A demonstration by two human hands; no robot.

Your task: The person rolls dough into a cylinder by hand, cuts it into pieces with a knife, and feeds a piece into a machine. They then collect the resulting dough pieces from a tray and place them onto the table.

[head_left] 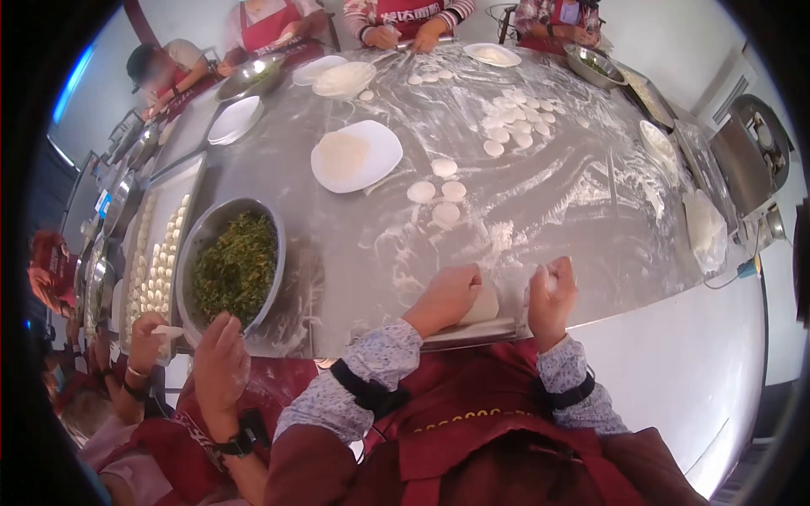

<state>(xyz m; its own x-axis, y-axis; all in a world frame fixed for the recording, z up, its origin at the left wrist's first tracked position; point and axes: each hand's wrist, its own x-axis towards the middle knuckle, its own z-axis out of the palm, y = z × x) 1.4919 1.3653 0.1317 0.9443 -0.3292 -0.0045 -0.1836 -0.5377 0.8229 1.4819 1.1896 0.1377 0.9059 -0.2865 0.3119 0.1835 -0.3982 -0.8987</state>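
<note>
At the near edge of the steel table, my left hand (pixel 447 297) has its fingers curled and rests against a pale piece of dough (pixel 483 305). What it holds, if anything, is hidden. My right hand (pixel 552 297) is closed in a floury fist, a little to the right of the dough and apart from it; its palm is hidden. A thin pale board or slab (pixel 468 335) lies under the dough. Farther up the table are several small flattened dough rounds (pixel 445 214). Beyond them to the left is a white plate (pixel 380 160) with a thin dough sheet on it.
An oval metal bowl (pixel 277 291) of chopped green filling stands left, beside a tray (pixel 196 173) of small dumplings. Two co-worker's hands (pixel 221 363) work near its rim. More people sit across the table. A plastic bag (pixel 705 229) lies at the right edge.
</note>
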